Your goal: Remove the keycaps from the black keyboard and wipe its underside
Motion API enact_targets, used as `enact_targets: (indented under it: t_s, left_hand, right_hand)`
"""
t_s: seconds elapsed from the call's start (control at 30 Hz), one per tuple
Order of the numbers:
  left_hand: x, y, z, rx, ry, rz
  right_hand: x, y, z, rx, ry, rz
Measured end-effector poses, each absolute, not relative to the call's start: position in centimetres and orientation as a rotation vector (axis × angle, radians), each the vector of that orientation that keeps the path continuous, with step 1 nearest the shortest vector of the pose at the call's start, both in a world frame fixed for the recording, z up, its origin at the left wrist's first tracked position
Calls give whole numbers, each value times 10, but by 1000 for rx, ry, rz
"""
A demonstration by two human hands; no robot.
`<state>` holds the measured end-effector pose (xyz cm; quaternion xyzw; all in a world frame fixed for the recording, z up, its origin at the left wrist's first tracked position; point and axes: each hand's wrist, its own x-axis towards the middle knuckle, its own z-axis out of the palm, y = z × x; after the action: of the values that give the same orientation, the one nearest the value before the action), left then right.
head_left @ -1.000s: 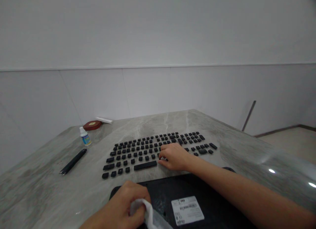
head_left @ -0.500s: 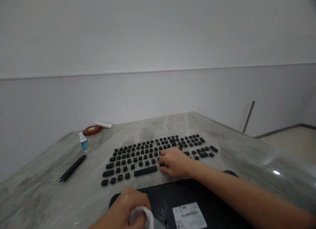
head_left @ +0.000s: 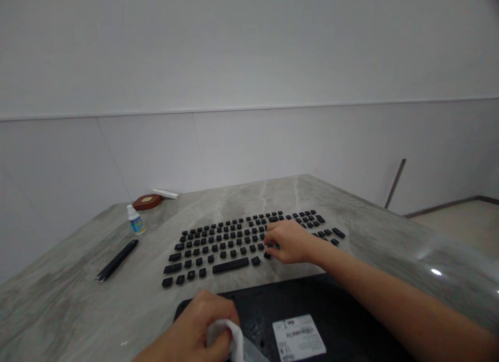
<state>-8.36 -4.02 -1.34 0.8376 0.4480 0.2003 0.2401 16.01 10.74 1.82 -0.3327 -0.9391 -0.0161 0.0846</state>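
Observation:
Loose black keycaps lie in keyboard order on the grey marbled table, with the long space bar at the front of the rows. My right hand is among the keycaps right of the space bar, its thumb and fingers curled round a small dark keycap, mostly hidden. My left hand grips a crumpled white wipe above the near edge of an overturned black keyboard base. On that base a white label faces up.
At the left lie a black pen-like stick and a small white bottle with a blue label. Farther back are a reddish-brown box and a white strip. A pale wall stands behind the table.
My right hand has moved slightly right and away from me, uncovering a keycap beside the space bar. The left hand still grips the wipe in nearly the same place.

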Motion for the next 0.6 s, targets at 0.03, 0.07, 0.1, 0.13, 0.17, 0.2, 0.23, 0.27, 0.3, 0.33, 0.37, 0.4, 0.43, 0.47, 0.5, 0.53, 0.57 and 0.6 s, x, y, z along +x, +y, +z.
enact_targets:
  t_s: [0.03,0.07,0.1,0.13,0.17,0.2,0.23,0.27,0.3,0.33,0.37,0.4,0.43,0.47,0.5,0.53,0.57,0.6]
  left_hand:
    - [-84,-40,-13,2289,1235,543]
    - [-83,-40,-13,2287,1243,539]
    - [-83,-41,-12,2286,1247,541]
    - [-82,-41,-11,2288,1243,540]
    - [-82,-41,-11,2291,1237,543]
    - [-81,-42,-10,2294,1240,546]
    - [-81,-42,-10,2298,1245,551]
    - [-82,-42,-10,2300,1246,552]
    - [-82,-42,-10,2301,1243,551]
    - [-83,-41,-10,2303,1239,548]
    - [-84,-41,-11,2306,1233,544]
    - [-85,-41,-11,2309,1222,538]
    - [-85,-41,-11,2313,1215,534]
    - [-85,-41,-11,2315,1218,532]
    - [-85,-41,-11,2322,1217,537]
    - [-84,-41,-11,2327,1215,544]
    - [-83,-41,-11,2330,1214,555]
    - [-83,-41,-10,2334,1209,564]
  right_hand:
    - [161,107,18,-1003,-2802,-43]
    - [161,107,18,-1016,-2800,-40]
    - [160,107,18,-1028,-2799,-37]
    - [160,106,18,-1037,-2797,-36]
    - [159,106,18,-1042,-2797,-36]
    - [159,105,18,-1040,-2800,-35]
    - [159,105,18,-1033,-2807,-33]
    - [159,105,18,-1023,-2816,-30]
    - [159,105,18,-1012,-2826,-27]
    - [160,105,18,-1002,-2835,-25]
    - [160,105,18,-994,-2843,-23]
    - [161,105,18,-988,-2848,-22]
    - [161,105,18,-985,-2850,-23]
    - [161,105,17,-982,-2852,-25]
    - [162,105,17,-980,-2852,-28]
    - [161,106,17,-979,-2853,-32]
    - [161,106,16,-975,-2855,-36]
    - [161,106,16,-969,-2859,-40]
